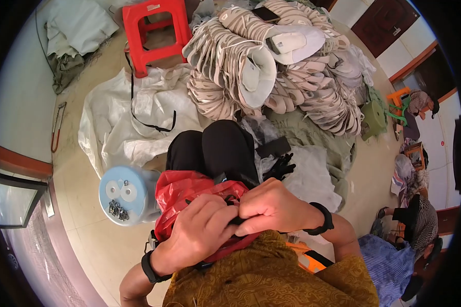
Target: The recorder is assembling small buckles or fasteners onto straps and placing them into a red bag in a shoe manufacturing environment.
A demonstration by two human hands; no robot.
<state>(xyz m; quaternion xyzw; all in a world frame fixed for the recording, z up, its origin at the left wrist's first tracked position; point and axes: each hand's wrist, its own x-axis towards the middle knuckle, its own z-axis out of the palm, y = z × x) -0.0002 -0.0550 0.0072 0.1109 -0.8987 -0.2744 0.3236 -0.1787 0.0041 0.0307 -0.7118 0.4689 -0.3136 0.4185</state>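
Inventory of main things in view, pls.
Striped fabric bundles: several, beige-and-white, piled top centre.
Square-framed plastic stool: one, red, top left.
Round plastic stool: one, light-blue top, left of centre.
Small metal pieces: pile, silver, on round stool.
Crumpled woven sheet: one, white, upper left.
Soft gloves: count unclear, black, centre.
Cylindrical roll: one, green, right.
Co-workers: at least two, mixed clothing, right edge.
Crumpled plastic sheeting: one piece, red, lower centre.
Small item: count unclear, black, between fingers.
Left hand: one, bare, over sheeting.
Right hand: one, bare, beside left hand.
Trousered legs: two, black, centre.
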